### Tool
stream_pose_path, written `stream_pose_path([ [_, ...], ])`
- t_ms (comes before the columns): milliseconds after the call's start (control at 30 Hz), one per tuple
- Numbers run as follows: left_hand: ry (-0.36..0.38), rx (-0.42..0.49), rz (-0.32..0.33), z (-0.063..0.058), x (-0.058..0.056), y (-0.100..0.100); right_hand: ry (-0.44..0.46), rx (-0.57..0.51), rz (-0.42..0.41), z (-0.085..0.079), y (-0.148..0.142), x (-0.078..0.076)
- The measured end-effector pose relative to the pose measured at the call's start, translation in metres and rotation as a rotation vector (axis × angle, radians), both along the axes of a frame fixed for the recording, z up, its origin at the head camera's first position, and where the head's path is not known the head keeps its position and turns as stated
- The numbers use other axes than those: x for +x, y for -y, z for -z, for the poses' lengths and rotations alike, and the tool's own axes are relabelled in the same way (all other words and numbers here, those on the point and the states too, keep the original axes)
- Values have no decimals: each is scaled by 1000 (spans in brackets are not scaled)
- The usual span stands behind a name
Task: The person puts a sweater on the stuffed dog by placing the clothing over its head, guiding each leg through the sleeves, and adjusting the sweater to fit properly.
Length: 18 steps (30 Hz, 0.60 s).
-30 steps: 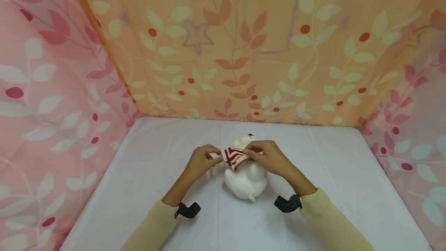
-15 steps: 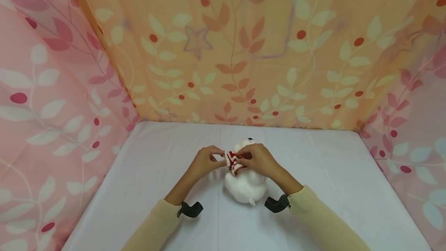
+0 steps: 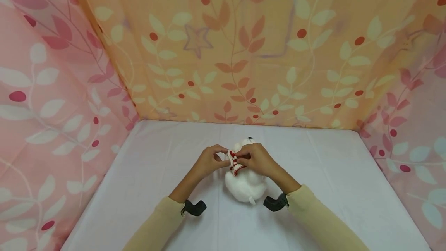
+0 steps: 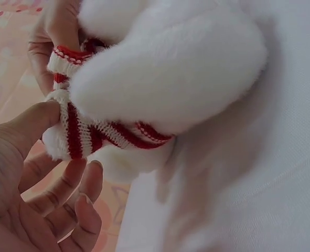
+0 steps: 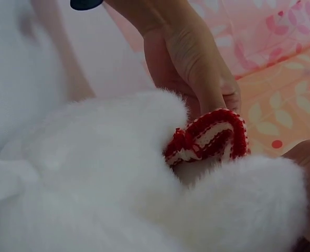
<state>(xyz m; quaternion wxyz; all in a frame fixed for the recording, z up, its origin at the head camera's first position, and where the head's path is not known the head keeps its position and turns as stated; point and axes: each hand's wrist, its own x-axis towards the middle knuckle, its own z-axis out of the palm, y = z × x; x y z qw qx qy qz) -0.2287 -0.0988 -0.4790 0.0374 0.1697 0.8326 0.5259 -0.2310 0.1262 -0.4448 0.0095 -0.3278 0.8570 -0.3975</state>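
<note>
The left grip [image 3: 211,160] pinches the edge of a red-and-white striped knit piece [image 4: 74,134], thumb on its face and the other fingers curved below. A dark device [image 3: 196,208] sits at that wrist. Next, the knit wraps part of a white plush toy [image 3: 245,188], which rests on the white table [image 3: 139,189], dark nose at the far end, tail toward the person. Rightmost, the right grip [image 3: 257,159] pinches the same knit between thumb and finger, over the toy's upper body.
</note>
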Motion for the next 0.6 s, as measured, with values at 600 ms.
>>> stream_pose_path([
  [600,-5,-201,-1,-3,4,8,-86,113,45,-1,-3,2],
])
